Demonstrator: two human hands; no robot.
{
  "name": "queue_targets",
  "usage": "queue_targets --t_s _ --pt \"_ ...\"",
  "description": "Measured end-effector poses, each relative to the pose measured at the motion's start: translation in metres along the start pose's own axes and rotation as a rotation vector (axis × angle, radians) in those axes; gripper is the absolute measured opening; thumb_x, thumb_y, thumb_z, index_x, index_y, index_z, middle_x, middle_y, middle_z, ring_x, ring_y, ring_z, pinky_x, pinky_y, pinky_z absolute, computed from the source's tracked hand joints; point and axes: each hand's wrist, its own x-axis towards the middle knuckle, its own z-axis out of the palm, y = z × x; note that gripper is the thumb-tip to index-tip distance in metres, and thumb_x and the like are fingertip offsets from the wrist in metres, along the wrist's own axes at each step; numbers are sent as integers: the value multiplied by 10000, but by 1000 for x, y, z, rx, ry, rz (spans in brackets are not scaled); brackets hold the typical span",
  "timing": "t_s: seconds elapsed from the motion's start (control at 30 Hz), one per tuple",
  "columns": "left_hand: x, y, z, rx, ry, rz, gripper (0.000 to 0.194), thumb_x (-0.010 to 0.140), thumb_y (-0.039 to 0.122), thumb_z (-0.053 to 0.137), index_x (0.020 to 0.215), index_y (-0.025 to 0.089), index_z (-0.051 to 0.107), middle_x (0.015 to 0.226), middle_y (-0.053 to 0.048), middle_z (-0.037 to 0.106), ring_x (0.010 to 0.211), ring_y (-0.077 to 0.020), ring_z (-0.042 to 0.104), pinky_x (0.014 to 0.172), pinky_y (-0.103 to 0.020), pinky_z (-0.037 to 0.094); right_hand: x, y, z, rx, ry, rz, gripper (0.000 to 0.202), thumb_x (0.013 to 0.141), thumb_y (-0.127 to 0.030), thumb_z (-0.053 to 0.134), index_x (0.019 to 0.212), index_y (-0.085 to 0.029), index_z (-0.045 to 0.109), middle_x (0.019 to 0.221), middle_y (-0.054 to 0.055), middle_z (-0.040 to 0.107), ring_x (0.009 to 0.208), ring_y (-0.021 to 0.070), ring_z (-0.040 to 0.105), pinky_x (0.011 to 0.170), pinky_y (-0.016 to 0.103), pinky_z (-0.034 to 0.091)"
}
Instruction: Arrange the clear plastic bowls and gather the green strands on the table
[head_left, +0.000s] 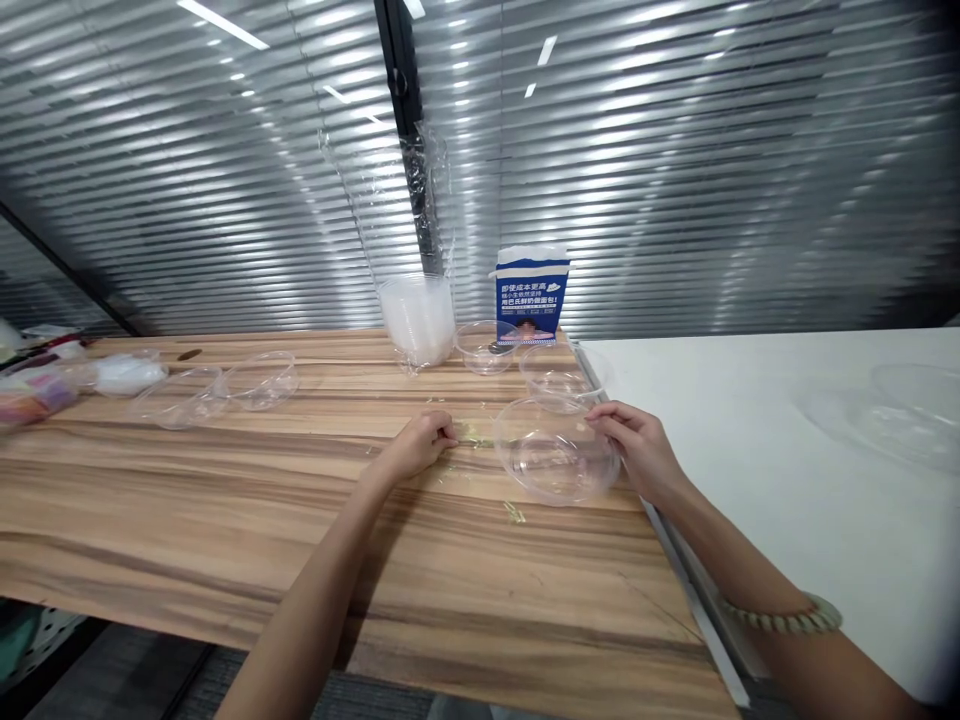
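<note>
Blue box (531,300), white lettering.

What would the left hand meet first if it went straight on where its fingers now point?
Most likely the small yellowish scraps near its fingertips; beyond them, the clear round plastic bowl. Depth is unclear here, so the left hand might pass just above the scraps.

Bright glare on blinds; blurred, warped edges.

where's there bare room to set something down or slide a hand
Bare wood lies nearer than the yellowish scraps, and between the left forearm and the left-side bowls. The white table is bare just right of the right hand. It's crowded from the held bowl back to the blue bag.
</note>
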Motion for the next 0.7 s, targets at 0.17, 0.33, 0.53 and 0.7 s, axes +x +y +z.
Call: queue_targets --t_s 0.17,0.33,0.53,0.7 --pt "1 -2 1 -22 3 48 76 755 133 521 708 175 564 763 -19 598 712 -135 521 719 -253 431 1 1 0 -10 -7 -21 147 638 -327 679 675 -186 660 532 -24 460 484 85 349 440 236 269" --pt "1 0 4 -17 12 21 97 741 92 501 704 172 541 752 -20 590 727 -142 526 712 -254 422 1 2 -1 9 -9 -1 142 637 -320 683 677 -186 657 524 -32 430 487 83 336 435 230 247" --pt "0 -5 11 12 -11 51 134 756 80 432 737 178 522 773 -29 574 756 -161 508 720 -277 407 3 6 -3 -11 -3 10 161 635 -334 694 687 -185 658 558 -22 476 491 81 347 435 228 258" --pt "0 0 7 -60 25 88 96 786 116 431 734 183 475 763 -13 534 738 -148 484 704 -269 399 3 5 -1 -6 -10 -2 170 641 -339 687 697 -181 658 551 -20 475 489 84 359 436 228 269"
